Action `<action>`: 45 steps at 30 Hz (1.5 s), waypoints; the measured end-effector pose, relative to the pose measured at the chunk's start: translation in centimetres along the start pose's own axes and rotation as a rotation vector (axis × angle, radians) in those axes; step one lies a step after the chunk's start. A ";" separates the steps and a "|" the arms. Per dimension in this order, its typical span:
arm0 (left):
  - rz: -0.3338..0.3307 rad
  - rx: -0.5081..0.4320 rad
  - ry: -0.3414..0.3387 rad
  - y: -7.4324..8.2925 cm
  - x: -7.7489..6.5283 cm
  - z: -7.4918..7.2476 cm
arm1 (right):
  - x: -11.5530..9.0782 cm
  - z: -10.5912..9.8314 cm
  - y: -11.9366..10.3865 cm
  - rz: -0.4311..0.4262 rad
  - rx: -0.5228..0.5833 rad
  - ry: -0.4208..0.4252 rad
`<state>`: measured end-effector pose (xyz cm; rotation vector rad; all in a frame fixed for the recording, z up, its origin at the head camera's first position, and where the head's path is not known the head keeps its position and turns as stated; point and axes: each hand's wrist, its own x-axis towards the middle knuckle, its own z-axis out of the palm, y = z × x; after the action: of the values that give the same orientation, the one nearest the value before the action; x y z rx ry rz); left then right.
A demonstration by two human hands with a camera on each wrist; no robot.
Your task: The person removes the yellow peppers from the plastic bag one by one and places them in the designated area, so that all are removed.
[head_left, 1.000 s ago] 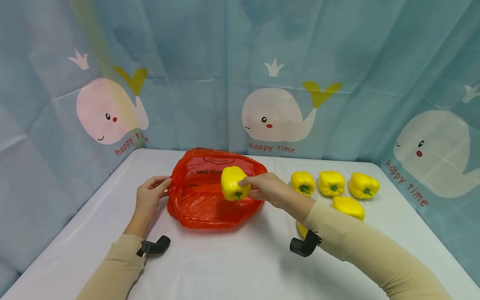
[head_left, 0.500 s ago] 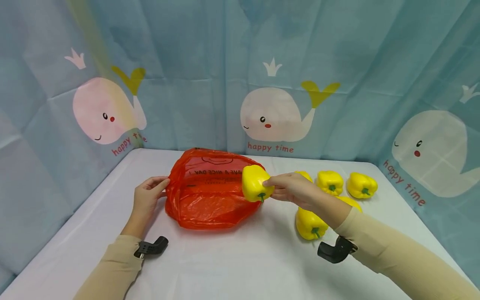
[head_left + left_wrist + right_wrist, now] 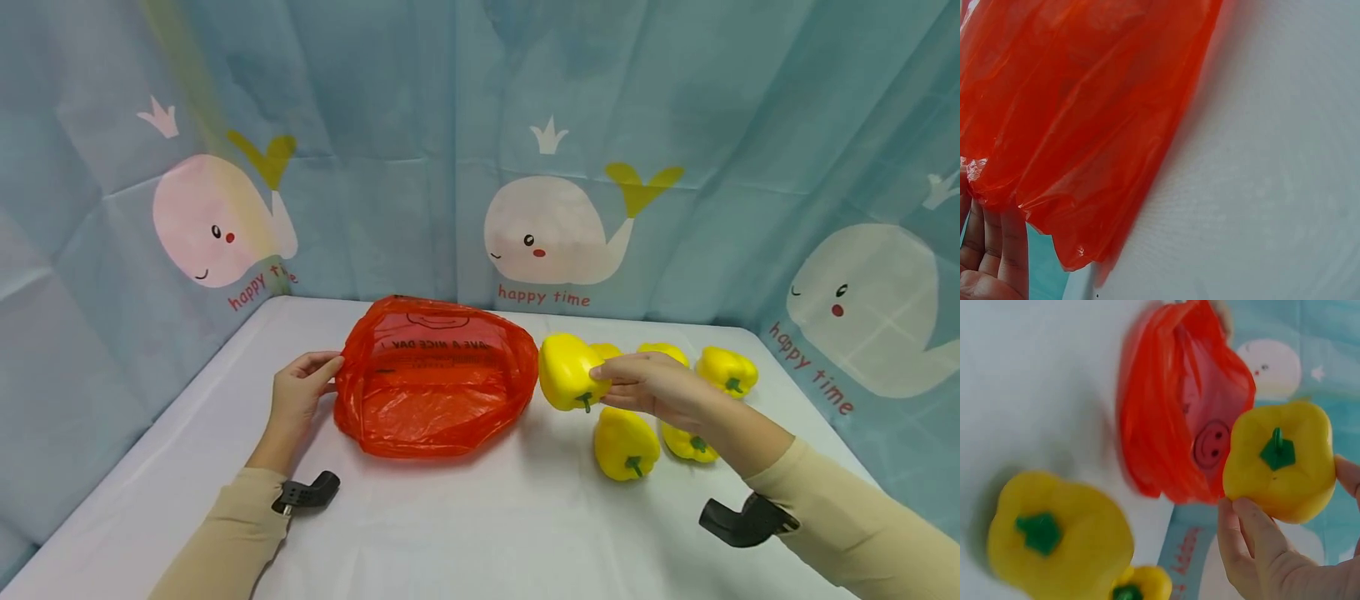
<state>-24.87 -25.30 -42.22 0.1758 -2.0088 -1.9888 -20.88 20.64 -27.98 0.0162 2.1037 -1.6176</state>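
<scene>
A red plastic bag [image 3: 431, 425] lies with its mouth spread towards me, black lettering showing inside it. At its left rim my left hand [image 3: 295, 400] pinches the plastic between thumb and fingers. To the right of the bag, my right hand [image 3: 656, 383] holds a yellow bell pepper [image 3: 564, 372] up above the table, its green stem towards me. In the right wrist view that bell pepper [image 3: 1282, 478] sits between thumb and fingertips, with the bag [image 3: 1154, 425] beyond it. The left wrist view shows the bag's side [image 3: 1097, 112] and part of the left hand [image 3: 994, 256].
Several more yellow bell peppers stand on the right of the white table [image 3: 450, 533]. One bell pepper [image 3: 626, 444] is just below the held one, another [image 3: 726, 370] at the far right. Behind the table hangs a blue curtain [image 3: 390, 225] with whale prints.
My right hand has carried the bell pepper rightwards, from in front of the bag's mouth to beside the bag. The left hand keeps its hold on the rim.
</scene>
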 end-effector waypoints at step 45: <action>-0.002 0.007 0.005 -0.3 0.2 0.0 | -4.9 -18.6 7.6 0.094 0.110 -0.012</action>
<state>-25.12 -25.36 -42.47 0.1839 -2.0131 -1.9811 -21.12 41.24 -29.62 0.1393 1.9724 -1.6702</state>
